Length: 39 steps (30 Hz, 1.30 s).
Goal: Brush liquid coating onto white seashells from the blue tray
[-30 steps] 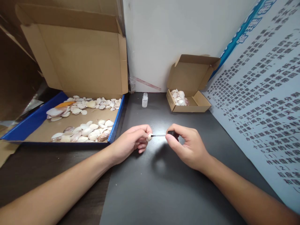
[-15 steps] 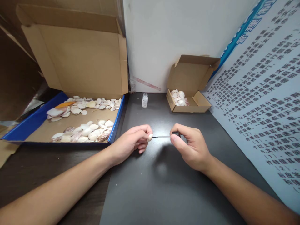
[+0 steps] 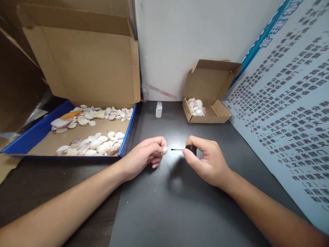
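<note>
My left hand [image 3: 144, 154] pinches a small shell [image 3: 165, 150]; my right hand [image 3: 205, 161] pinches a brush [image 3: 181, 149], its tip just beside the shell.

Your left hand [image 3: 147, 154] pinches with curled fingers; your right hand [image 3: 205, 159] pinches too, seemingly thumb-to-forefinger, forearms converging.

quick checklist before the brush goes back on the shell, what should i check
1. Small white shell pinched firmly in the left hand: ok.
2. Thin black-handled brush gripped in the right hand: ok.
3. Brush tip apart from the shell, short gap between them: ok.
4. Liquid loaded on the brush tip: cannot tell.
5. Small clear glass bottle upright, uncapped, at the back of the dark table: ok.
6. Small open cardboard box holding shells, to the right of the bottle: ok.
</note>
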Motion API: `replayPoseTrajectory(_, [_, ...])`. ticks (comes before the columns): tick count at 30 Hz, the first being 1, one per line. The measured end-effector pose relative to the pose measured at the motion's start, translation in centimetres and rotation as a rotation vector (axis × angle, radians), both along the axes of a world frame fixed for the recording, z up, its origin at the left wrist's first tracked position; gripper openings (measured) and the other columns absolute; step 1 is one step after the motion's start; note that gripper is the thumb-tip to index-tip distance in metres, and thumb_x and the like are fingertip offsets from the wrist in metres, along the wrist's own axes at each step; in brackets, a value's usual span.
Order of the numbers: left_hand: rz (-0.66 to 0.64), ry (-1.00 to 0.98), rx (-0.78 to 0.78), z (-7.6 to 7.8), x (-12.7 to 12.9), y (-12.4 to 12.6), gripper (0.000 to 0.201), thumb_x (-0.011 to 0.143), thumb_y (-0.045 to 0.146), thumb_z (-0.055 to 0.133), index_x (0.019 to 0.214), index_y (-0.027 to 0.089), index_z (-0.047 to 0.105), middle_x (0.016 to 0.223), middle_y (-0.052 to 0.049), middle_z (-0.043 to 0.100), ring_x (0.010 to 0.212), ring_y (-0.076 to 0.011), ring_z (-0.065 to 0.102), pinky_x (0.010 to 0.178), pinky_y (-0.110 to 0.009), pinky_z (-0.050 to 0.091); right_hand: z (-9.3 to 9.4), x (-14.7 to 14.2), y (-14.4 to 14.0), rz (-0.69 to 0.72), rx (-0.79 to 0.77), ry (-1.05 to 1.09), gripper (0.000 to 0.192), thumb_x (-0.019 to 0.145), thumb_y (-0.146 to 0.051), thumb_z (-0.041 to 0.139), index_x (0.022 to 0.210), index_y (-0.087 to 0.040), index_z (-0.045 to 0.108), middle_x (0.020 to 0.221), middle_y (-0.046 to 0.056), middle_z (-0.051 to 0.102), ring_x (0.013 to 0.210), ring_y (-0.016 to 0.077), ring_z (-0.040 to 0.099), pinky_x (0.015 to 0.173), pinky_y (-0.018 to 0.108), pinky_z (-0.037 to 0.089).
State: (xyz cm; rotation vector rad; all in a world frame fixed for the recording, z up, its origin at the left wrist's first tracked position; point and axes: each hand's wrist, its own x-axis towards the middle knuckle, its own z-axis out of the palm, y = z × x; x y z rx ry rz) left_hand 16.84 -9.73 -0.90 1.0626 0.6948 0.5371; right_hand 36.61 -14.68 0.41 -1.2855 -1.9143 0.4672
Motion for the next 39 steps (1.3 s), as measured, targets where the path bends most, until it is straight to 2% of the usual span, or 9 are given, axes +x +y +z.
replayPoseTrajectory(6, [0.002,0.001,-0.005,0.01,0.02,0.07,0.008,0.078,0.018,0.051,0.072,0.019,0.046,0.056,0.006,0.034,0.051,-0.0090,0.031,0.050,-0.021,0.029,-0.08,0.04,-0.02,0.064,-0.015,0.032,0.022,0.091,-0.027,0.048,0.070,-0.020,0.048,0.059,-0.004,0.048,0.054,0.0113,0.044,0.054,0.024,0.034])
replayPoseTrajectory(10, [0.005,0.000,0.000,0.01,0.03,0.04,0.011,0.079,0.019,0.053,0.071,0.019,0.046,0.056,0.006,0.033,0.051,-0.0091,0.030,0.050,-0.021,0.029,-0.15,0.09,-0.06,0.023,-0.019,-0.003,0.025,0.088,-0.026,0.051,0.065,-0.021,0.042,0.056,-0.005,0.044,0.052,0.0110,0.041,0.052,0.024,0.032])
replayPoseTrajectory(14, [0.008,-0.002,-0.007,0.03,0.04,-0.03,0.009,0.078,0.018,0.053,0.071,0.019,0.046,0.055,0.006,0.034,0.051,-0.0093,0.030,0.050,-0.021,0.029,-0.08,0.09,-0.06,0.047,-0.024,0.032,0.023,0.090,-0.027,0.047,0.068,-0.021,0.045,0.058,-0.004,0.046,0.053,0.0116,0.042,0.053,0.025,0.033])
replayPoseTrajectory(18, [0.012,0.000,-0.010,0.01,0.08,-0.08,0.011,0.079,0.020,0.054,0.072,0.019,0.046,0.056,0.006,0.034,0.051,-0.0090,0.030,0.050,-0.021,0.029,-0.08,0.01,-0.01,0.024,-0.007,-0.045,0.026,0.086,-0.027,0.052,0.064,-0.021,0.041,0.056,-0.004,0.043,0.052,0.0112,0.040,0.052,0.025,0.031])
replayPoseTrajectory(23, [0.020,-0.008,-0.023,0.00,0.13,-0.05,0.010,0.079,0.021,0.054,0.072,0.019,0.047,0.055,0.007,0.030,0.049,-0.0088,0.028,0.049,-0.020,0.028,-0.05,0.07,-0.03,0.053,-0.027,0.030,0.024,0.092,-0.027,0.047,0.069,-0.021,0.045,0.059,-0.004,0.046,0.054,0.0116,0.043,0.054,0.025,0.033])
replayPoseTrajectory(28, [0.016,-0.009,-0.023,0.04,0.08,-0.03,0.011,0.079,0.021,0.055,0.071,0.019,0.047,0.055,0.007,0.030,0.049,-0.0085,0.027,0.049,-0.020,0.029,-0.02,0.06,-0.04,0.021,0.001,-0.029,0.025,0.089,-0.026,0.050,0.066,-0.021,0.042,0.058,-0.004,0.044,0.054,0.0112,0.041,0.054,0.025,0.032])
replayPoseTrajectory(32, [0.015,-0.006,-0.022,0.07,0.06,-0.07,0.011,0.078,0.020,0.055,0.071,0.019,0.047,0.055,0.007,0.031,0.049,-0.0085,0.028,0.049,-0.021,0.029,0.03,0.05,-0.01,0.027,0.009,0.026,0.023,0.091,-0.026,0.046,0.069,-0.020,0.045,0.059,-0.004,0.045,0.054,0.0110,0.042,0.053,0.024,0.033])
replayPoseTrajectory(36, [0.019,-0.010,-0.011,0.06,0.09,-0.06,0.012,0.078,0.022,0.056,0.070,0.019,0.047,0.054,0.007,0.032,0.049,-0.0086,0.028,0.049,-0.021,0.029,-0.01,0.05,0.02,0.005,0.002,-0.005,0.025,0.087,-0.025,0.050,0.064,-0.021,0.041,0.056,-0.005,0.042,0.052,0.0110,0.040,0.053,0.025,0.032])
replayPoseTrajectory(39, [0.007,-0.016,-0.006,0.00,0.08,-0.01,0.013,0.077,0.024,0.058,0.070,0.019,0.048,0.054,0.007,0.033,0.049,-0.0087,0.030,0.050,-0.021,0.030,-0.02,0.10,-0.02,0.007,-0.003,0.052,0.026,0.089,-0.026,0.047,0.064,-0.021,0.042,0.056,-0.004,0.043,0.051,0.0114,0.041,0.051,0.025,0.032])
